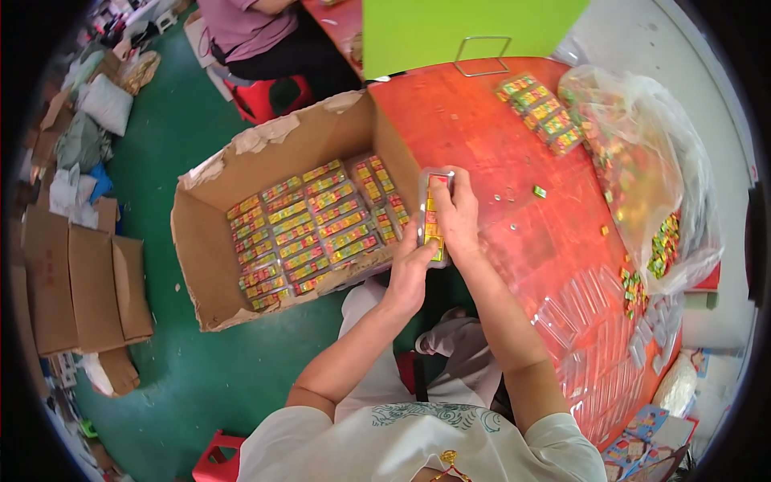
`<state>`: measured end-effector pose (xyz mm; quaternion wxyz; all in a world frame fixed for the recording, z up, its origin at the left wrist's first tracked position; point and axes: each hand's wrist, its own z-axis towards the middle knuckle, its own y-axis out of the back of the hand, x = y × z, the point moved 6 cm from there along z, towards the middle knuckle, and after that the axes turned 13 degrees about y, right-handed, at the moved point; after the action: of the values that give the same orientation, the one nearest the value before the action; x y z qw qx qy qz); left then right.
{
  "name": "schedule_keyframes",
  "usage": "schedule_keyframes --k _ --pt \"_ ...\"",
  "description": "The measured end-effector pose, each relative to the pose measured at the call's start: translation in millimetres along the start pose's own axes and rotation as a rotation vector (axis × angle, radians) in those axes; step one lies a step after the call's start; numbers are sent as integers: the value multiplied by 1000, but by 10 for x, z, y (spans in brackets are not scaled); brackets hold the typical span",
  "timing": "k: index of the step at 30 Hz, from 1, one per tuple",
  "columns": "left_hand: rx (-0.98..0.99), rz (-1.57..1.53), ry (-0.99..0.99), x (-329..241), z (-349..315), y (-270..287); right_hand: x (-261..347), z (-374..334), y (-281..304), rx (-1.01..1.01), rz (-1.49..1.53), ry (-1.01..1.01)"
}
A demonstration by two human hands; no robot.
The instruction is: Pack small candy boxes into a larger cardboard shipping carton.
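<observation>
Between my two hands is a narrow clear plastic tray (431,218) with a row of small yellow and red wrapped pieces in it. My left hand (409,275) grips its near end, thumb over the pieces. At the far right side, my right hand (456,210) holds it with fingers pressed on the top. The tray is above the gap between the table edge and an open cardboard carton (202,265). Inside that carton, filled trays (321,221) lie in rows. I cannot make out what exactly the wrapped pieces are.
On the red table (458,128) are more filled trays (542,114), a clear bag (634,136) of loose pieces (665,245), and several empty trays (590,377). A green panel (474,28) stands behind. Another person (249,36) sits far left; a red stool (215,459) stands near left.
</observation>
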<state>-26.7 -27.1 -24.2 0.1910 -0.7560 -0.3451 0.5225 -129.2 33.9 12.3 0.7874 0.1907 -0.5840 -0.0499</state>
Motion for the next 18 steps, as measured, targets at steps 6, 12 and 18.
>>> schedule_keyframes --k 6,12,18 --pt "28 -103 136 -356 137 422 -89 102 -487 96 38 182" --pt "-153 312 -17 -1075 754 1560 331 277 -329 306 -440 571" --pt "-341 720 12 -1101 1620 3143 42 330 -245 377 -780 555"
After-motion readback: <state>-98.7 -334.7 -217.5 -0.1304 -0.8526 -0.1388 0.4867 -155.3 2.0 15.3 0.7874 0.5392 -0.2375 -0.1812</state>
